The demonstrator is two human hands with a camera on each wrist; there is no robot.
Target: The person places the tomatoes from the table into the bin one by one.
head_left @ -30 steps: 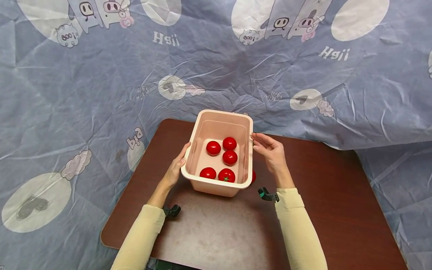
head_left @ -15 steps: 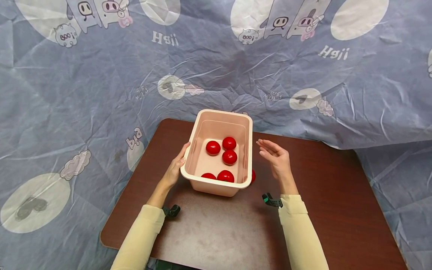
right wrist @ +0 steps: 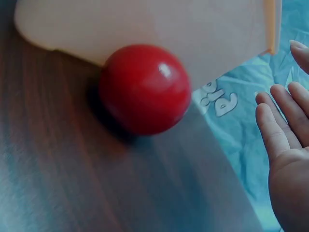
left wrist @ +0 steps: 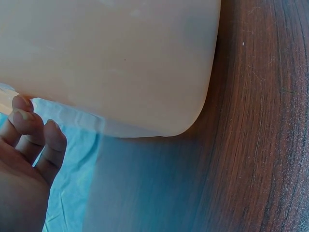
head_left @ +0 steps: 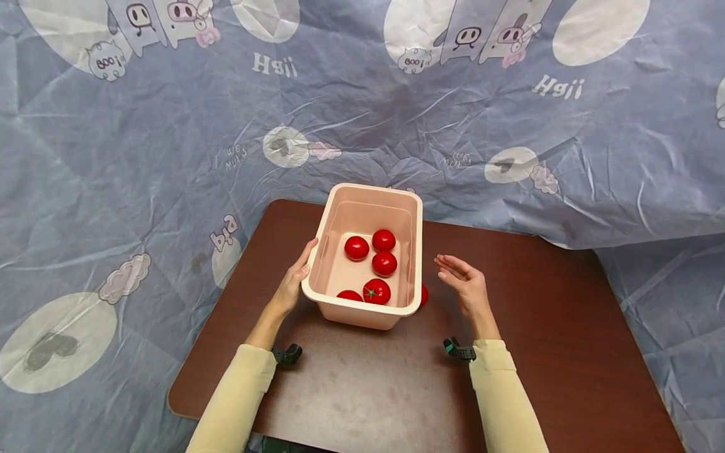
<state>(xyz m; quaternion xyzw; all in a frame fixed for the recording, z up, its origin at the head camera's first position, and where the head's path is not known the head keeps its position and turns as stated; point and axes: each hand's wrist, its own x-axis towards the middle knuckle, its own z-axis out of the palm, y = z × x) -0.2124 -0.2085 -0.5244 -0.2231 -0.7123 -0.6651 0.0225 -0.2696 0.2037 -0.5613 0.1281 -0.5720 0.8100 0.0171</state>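
A pale pink plastic bin (head_left: 357, 315) stands tilted towards me on the table, with several red tomatoes (head_left: 384, 263) inside. One, a tomato with a green star-shaped top (head_left: 376, 292), lies by the near wall; the tomato beside it (head_left: 349, 295) is partly hidden by the rim. My left hand (head_left: 290, 286) holds the bin's left rim, its fingers (left wrist: 53, 147) bent beneath the edge in the left wrist view. My right hand (head_left: 467, 286) hovers right of the bin, holding nothing. Outside, a loose tomato (right wrist: 145, 89) sits against the bin's right wall, mostly hidden in the head view.
The brown wooden table (head_left: 544, 327) stretches to the right and towards me. Behind it and along the left hangs a blue-grey printed cloth (head_left: 187, 138). A dark band (head_left: 287, 355) is on the left wrist and another dark band (head_left: 460, 350) on the right wrist.
My right hand has drawn away from the bin's right rim and lowered slightly. Inside, the near tomatoes have rolled a little, the green top turning. The left hand keeps its hold.
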